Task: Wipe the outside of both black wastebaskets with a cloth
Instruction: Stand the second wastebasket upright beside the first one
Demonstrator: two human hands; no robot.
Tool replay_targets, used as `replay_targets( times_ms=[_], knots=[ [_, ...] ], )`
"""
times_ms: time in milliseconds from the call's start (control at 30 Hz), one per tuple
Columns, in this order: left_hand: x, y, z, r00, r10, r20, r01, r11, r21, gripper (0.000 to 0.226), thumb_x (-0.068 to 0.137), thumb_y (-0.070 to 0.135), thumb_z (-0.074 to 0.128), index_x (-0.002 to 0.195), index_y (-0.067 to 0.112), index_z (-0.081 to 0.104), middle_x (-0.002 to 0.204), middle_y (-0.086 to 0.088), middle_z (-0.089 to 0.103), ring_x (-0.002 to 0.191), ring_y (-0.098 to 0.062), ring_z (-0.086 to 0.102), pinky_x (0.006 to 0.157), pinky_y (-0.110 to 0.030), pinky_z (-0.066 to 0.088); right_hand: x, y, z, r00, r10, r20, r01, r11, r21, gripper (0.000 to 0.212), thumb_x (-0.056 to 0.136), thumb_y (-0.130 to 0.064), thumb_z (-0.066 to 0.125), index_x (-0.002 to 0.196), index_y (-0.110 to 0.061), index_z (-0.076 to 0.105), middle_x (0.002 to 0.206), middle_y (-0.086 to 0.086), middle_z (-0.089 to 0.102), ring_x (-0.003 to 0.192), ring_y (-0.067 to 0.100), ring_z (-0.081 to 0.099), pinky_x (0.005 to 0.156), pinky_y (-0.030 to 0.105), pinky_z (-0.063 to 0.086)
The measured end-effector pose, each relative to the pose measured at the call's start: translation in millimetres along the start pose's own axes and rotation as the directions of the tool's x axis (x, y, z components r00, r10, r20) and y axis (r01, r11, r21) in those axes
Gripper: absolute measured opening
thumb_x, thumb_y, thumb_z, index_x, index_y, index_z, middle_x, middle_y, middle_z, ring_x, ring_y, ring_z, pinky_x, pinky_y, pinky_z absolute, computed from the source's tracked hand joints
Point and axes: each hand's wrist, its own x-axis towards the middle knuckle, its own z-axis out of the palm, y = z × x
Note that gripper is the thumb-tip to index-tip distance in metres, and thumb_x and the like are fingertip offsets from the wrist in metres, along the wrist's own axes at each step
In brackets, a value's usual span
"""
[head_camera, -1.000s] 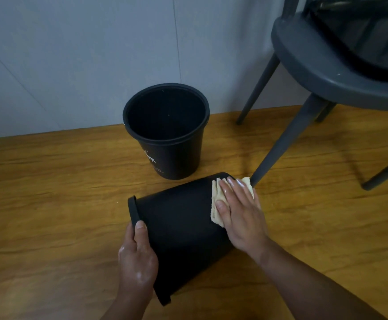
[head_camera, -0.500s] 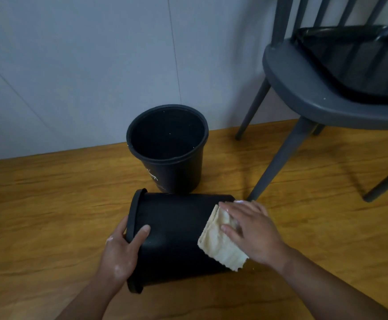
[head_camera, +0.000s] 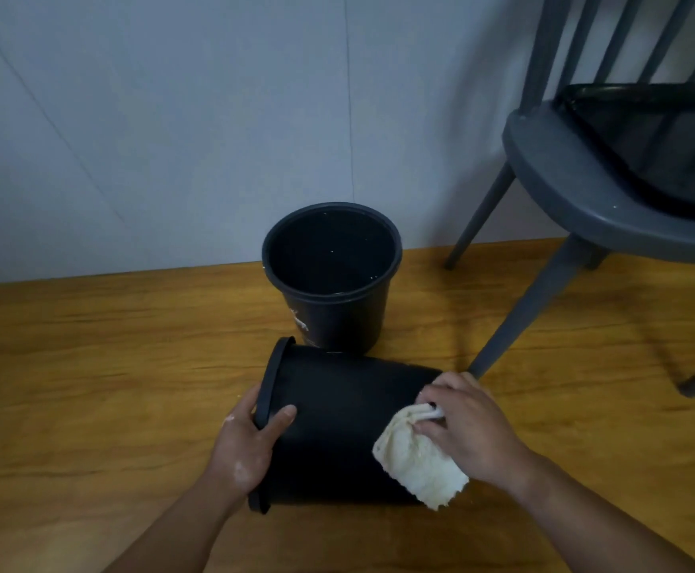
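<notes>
**A:** Head view: where do the two bins sit?

**B:** The upright round black plastic wastebasket (head_camera: 337, 320) stands on the brown wooden floor (head_camera: 89, 386) near the pale grey wall (head_camera: 172, 117), mouth open to the camera, with a white mark on its side at about 8 o'clock. At its 6 o'clock, touching or just short of it, the second black plastic wastebasket (head_camera: 337, 428) lies on its side, rim toward 9 o'clock and base toward 3 o'clock.

**A:** And the left grip?

**B:** The left grip (head_camera: 250, 440) is clamped on the lying wastebasket's rim at the bin's 9 o'clock end. The thumb lies across the outer wall and the fingers curl over the rim toward the mouth. There are white specks on the back of the hand.

**A:** The right one?

**B:** The right grip (head_camera: 469, 432) sits at the bin's 3 o'clock end, near the base. Its fingers are curled and bunch the crumpled cream cloth (head_camera: 416, 461) against the black wall. The cloth's loose part hangs from under the hand toward 7 o'clock and drapes down the side of the bin.

**A:** Anything else nearby?

**B:** A dark grey plastic chair (head_camera: 585, 192) stands at 2 o'clock, with a glossy black tray (head_camera: 647, 130) on its seat. One front leg meets the floor just beyond the right grip, at its 12 o'clock.
</notes>
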Motion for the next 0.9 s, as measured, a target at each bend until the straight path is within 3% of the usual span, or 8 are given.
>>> replay_targets(
  times_ms=[100,233,400,567,667,733,800,900],
  knots=[
    [-3.0,0.4,-4.3,0.999,-0.009,0.039,0.009,1.0,-0.017,0.032,0.093,0.018,0.069,0.113,0.041,0.06,0.101,0.019,0.075,0.091,-0.004,0.071,0.07,-0.023,0.059,-7.4,0.0,-1.7,0.997,-0.073,0.016,0.072,0.996,0.046,0.01,0.094,-0.042,0.067,0.094,-0.04,0.058,0.096,-0.024,0.051,0.097,-0.003,0.045,0.083,0.024,0.039],
    [-3.5,-2.4,-8.0,0.999,-0.018,0.04,0.019,0.999,-0.036,0.033,0.093,0.021,0.069,0.119,0.039,0.06,0.108,0.01,0.075,0.097,-0.012,0.072,0.077,-0.031,0.061,-20.7,3.2,-20.0,0.999,-0.036,0.033,0.029,0.983,0.18,0.011,0.098,-0.037,0.064,0.094,-0.041,0.055,0.086,-0.02,0.062,0.082,0.002,0.059,0.061,0.02,0.04],
    [-5.6,6.8,-16.6,0.999,-0.035,0.03,0.037,0.998,-0.054,0.036,0.093,0.018,0.068,0.125,0.033,0.059,0.108,0.002,0.076,0.093,-0.013,0.074,0.071,-0.026,0.061,-40.2,10.6,-52.9,0.999,0.031,-0.004,-0.027,0.922,0.387,0.011,0.097,-0.03,0.067,0.101,-0.04,0.066,0.091,-0.022,0.068,0.081,0.005,0.065,0.059,0.018,0.044],
    [-8.0,41.0,-43.5,0.999,-0.034,0.015,0.033,0.999,0.024,0.062,0.091,0.017,0.071,0.146,0.027,0.045,0.115,-0.002,0.073,0.1,-0.019,0.072,0.092,-0.043,0.058,-55.2,8.0,-73.8,0.995,0.095,0.016,-0.088,0.829,0.552,0.007,0.097,-0.029,0.067,0.101,-0.035,0.07,0.089,-0.009,0.071,0.079,0.013,0.069,0.063,0.033,0.05],
    [-9.2,67.7,-62.2,1.0,0.006,0.016,-0.007,0.997,0.082,0.061,0.089,0.015,0.072,0.142,0.031,0.047,0.114,-0.002,0.073,0.1,-0.021,0.072,0.091,-0.046,0.058,-54.3,-10.7,-82.8,0.998,0.046,0.034,-0.057,0.819,0.571,0.012,0.097,-0.027,0.067,0.095,-0.038,0.069,0.084,-0.01,0.069,0.074,0.011,0.065,0.061,0.024,0.042],
    [-9.2,86.7,-71.9,0.998,0.063,0.001,-0.062,0.984,0.165,0.057,0.089,0.015,0.074,0.137,0.033,0.05,0.114,0.0,0.071,0.102,-0.02,0.07,0.094,-0.045,0.056,-48.9,-28.2,-88.4,0.999,0.017,0.043,-0.039,0.808,0.588,0.016,0.097,-0.026,0.067,0.091,-0.041,0.069,0.081,-0.012,0.066,0.068,0.006,0.06,0.058,0.02,0.037],
    [-6.7,102.8,-82.2,0.992,0.127,-0.012,-0.12,0.962,0.247,0.057,0.086,0.015,0.076,0.135,0.031,0.053,0.117,0.001,0.07,0.109,-0.019,0.066,0.099,-0.041,0.053,-40.0,-48.1,-95.8,0.998,-0.024,0.065,-0.02,0.8,0.6,0.009,0.096,-0.032,0.067,0.093,-0.04,0.069,0.083,-0.004,0.065,0.072,0.016,0.06,0.062,0.024,0.036],
    [-6.9,128.1,-96.4,0.976,0.218,-0.004,-0.198,0.894,0.402,0.056,0.088,0.017,0.075,0.136,0.035,0.051,0.106,0.016,0.067,0.1,-0.004,0.063,0.084,-0.017,0.05,-22.7,-79.4,-104.3,0.995,-0.08,0.058,0.026,0.774,0.633,0.015,0.095,-0.026,0.069,0.091,-0.04,0.07,0.084,-0.003,0.069,0.079,0.016,0.065,0.065,0.026,0.043]
  ],
)
